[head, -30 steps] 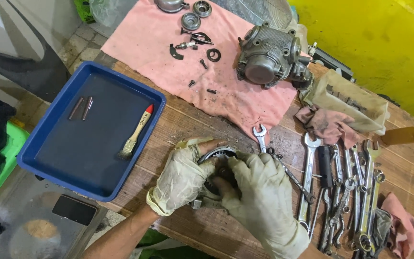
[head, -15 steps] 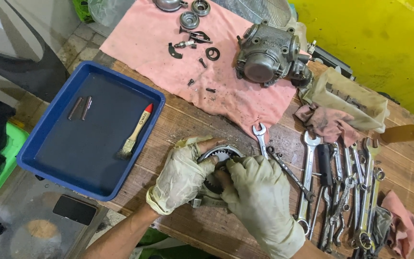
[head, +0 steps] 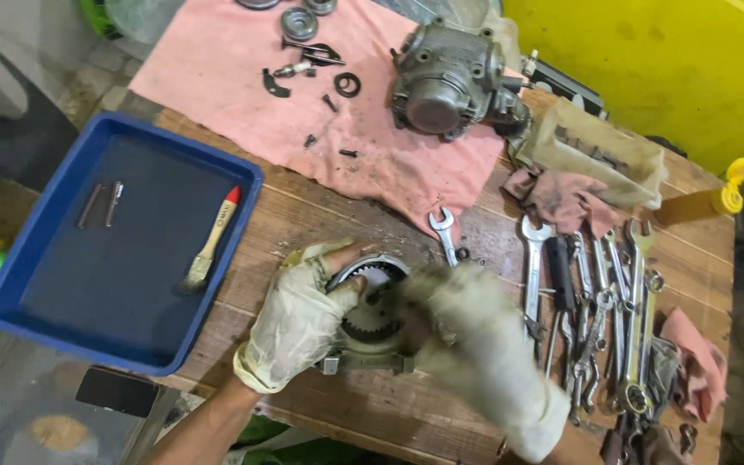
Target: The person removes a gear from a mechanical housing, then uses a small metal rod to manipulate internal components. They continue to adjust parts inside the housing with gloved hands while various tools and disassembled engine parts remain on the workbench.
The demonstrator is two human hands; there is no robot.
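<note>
Head view: gloved left hand (head: 299, 327) and right hand (head: 475, 344), fingers closed around a gear (head: 370, 320) on the desk (head: 320, 215). Wrenches (head: 600, 301) lie right of them, a blue tray (head: 122, 250) left.

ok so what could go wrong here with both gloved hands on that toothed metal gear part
The loose dirty left glove might snag on the teeth of the round grey metal gear assembly. The blurred right glove works beside the row of steel wrenches and could knock them. Small dark screws lying loose on the pink cloth could roll away.
</note>
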